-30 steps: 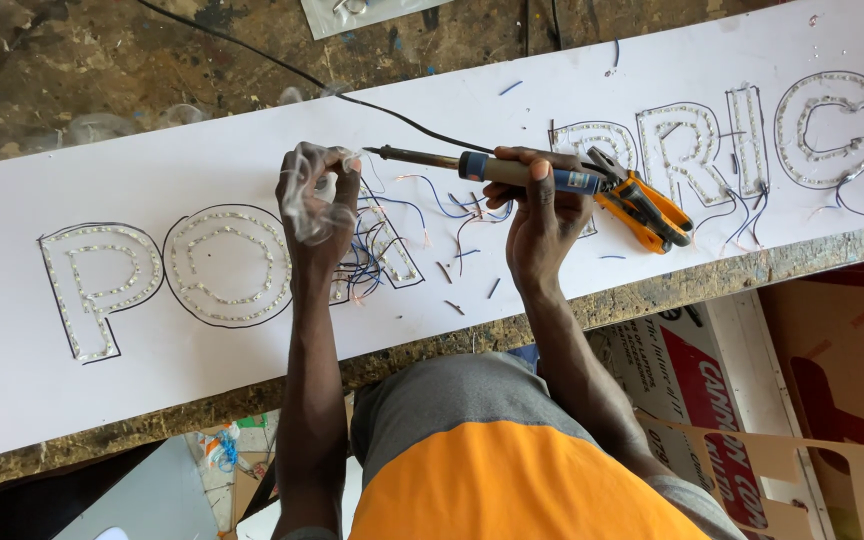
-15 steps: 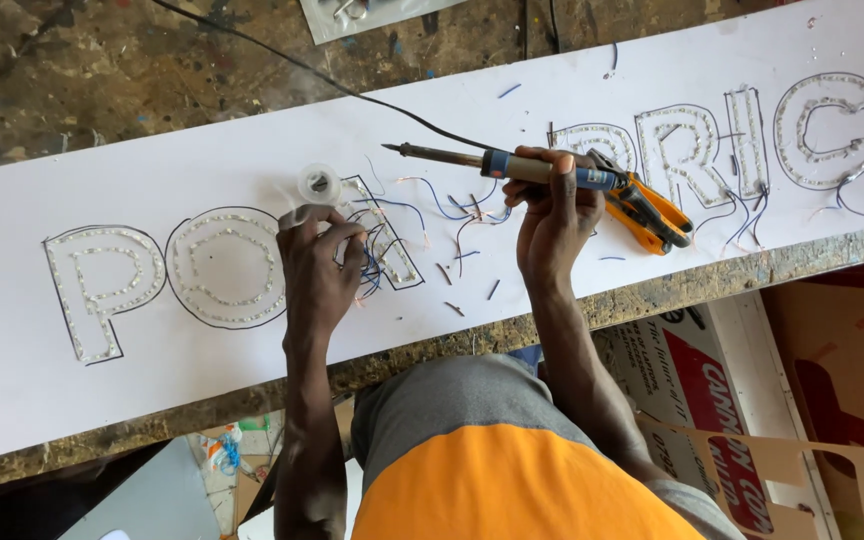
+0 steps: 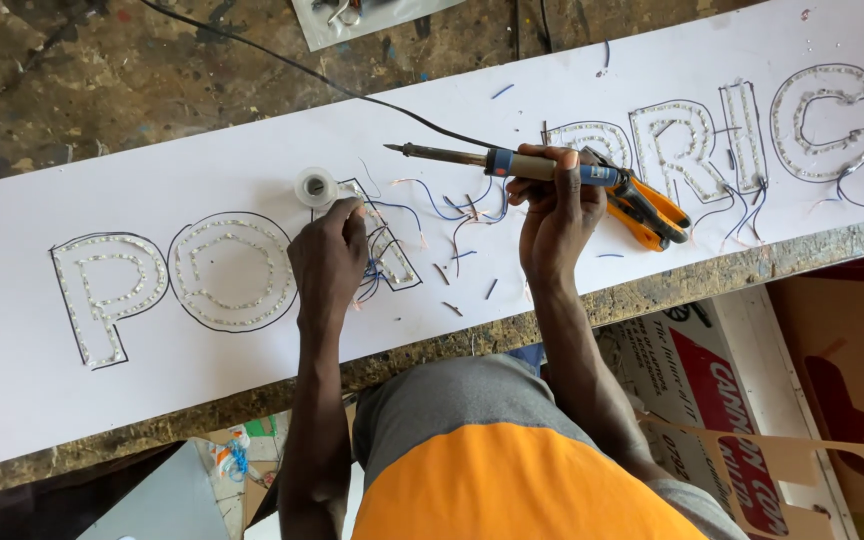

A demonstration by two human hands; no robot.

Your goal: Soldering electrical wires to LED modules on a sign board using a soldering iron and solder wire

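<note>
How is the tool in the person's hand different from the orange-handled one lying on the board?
The soldering iron is long, thin, blue-gripped and held up in the right hand; the pliers lie flat on the white board, untouched. The iron trails a black cord; the pliers have none. Both are hand tools.

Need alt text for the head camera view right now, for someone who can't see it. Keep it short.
A person's right hand holds a soldering iron level above a long white sign board, while the left hand rests on thin wires at an outlined letter beside a small solder spool. Orange-handled pliers lie on the board just right of the right hand.
</note>
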